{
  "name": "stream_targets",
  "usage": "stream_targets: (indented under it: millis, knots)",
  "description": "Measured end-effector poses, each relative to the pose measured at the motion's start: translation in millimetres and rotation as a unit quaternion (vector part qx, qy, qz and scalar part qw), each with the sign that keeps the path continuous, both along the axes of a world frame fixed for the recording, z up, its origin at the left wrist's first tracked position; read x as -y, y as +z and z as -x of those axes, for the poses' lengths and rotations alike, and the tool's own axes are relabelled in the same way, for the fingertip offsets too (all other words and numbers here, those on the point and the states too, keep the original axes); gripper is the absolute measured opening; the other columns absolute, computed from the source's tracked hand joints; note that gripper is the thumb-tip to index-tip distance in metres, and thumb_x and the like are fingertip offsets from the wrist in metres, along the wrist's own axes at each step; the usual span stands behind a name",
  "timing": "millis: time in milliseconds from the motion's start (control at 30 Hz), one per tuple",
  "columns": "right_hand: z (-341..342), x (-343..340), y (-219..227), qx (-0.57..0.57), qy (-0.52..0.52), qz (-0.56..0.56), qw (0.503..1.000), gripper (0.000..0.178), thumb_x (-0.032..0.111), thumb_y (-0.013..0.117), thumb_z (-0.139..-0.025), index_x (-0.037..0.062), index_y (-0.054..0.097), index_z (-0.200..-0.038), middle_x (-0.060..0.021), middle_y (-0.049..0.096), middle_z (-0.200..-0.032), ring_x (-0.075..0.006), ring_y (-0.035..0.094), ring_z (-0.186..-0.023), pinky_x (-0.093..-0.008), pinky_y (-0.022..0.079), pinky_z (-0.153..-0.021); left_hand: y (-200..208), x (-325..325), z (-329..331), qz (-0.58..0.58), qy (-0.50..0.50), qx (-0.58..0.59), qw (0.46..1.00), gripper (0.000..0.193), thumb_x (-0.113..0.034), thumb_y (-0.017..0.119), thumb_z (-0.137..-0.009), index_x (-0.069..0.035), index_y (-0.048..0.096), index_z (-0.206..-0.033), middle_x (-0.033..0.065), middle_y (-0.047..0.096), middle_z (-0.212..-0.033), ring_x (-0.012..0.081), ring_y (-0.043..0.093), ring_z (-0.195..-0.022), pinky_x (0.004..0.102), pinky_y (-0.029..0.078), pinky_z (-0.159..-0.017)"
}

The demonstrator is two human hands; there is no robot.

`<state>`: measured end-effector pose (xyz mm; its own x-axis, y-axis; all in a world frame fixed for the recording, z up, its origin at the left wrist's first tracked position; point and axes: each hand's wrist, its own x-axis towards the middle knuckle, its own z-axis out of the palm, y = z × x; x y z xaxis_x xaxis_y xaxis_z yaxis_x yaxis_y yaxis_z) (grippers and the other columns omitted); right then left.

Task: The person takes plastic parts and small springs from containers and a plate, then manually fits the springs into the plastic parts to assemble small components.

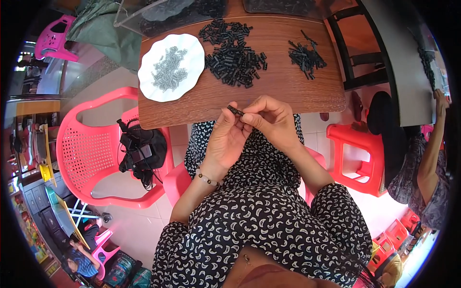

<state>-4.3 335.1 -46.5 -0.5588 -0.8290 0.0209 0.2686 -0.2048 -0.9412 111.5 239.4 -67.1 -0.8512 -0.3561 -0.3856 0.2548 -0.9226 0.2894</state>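
My left hand (227, 137) pinches a small black cylindrical part (234, 110) between thumb and fingers, just off the table's near edge. Thumb and forefinger of my right hand (271, 121) close on the other end of that part. Beyond my hands, a loose heap of short black cylindrical pieces (235, 60) lies on the brown wooden table (283, 91). To its left, a white scalloped plate (150, 86) carries a pile of small metal springs (170, 69). A smaller pile of longer black parts (307, 58) is on the right of the table.
Clear plastic bins (163, 17) with black pieces stand at the table's far edge. On the left a pink chair (91, 144) holds a black bag with cables (144, 151). A red stool (357, 153) is on the right, near another person's arm (430, 153).
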Motion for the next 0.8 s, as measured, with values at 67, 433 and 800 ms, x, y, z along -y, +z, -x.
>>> stream_targets:
  millis: [67,433,800]
  knots:
    - [0.0,-0.9,-1.8,0.023,0.009,0.005,1.0,0.007,0.001,0.068,-0.087,-0.0029,0.064,-0.091,-0.0072,0.063,-0.085,-0.0118,0.061,-0.074,-0.0237,0.051,-0.066,1.4,-1.2,1.4,0.027,0.007,-0.001,1.0,0.025,-0.032,0.071,-0.085,-0.017,0.067,-0.105,-0.0044,0.066,-0.096,0.0105,0.059,-0.096,0.0281,0.045,-0.091]
    - [-3.5,-5.1,-2.5,0.036,0.004,0.003,0.999,0.009,0.004,0.068,-0.088,-0.0026,0.062,-0.09,-0.0058,0.064,-0.085,-0.0108,0.061,-0.074,-0.0242,0.051,-0.067,-3.4,-6.0,1.6,0.054,0.019,0.0,0.998,0.022,-0.029,0.07,-0.086,-0.016,0.069,-0.103,-0.0053,0.068,-0.097,0.0097,0.06,-0.095,0.0275,0.045,-0.09]
    - [-15.9,-5.0,-11.6,-0.036,-0.057,0.028,0.997,0.006,0.001,0.07,-0.084,0.0004,0.064,-0.084,-0.0035,0.063,-0.082,-0.0094,0.059,-0.078,-0.0246,0.049,-0.074,-0.8,-8.6,-3.2,0.133,0.037,-0.014,0.99,0.019,-0.023,0.069,-0.088,-0.009,0.067,-0.101,-0.0012,0.068,-0.095,0.0108,0.061,-0.092,0.0295,0.047,-0.088]
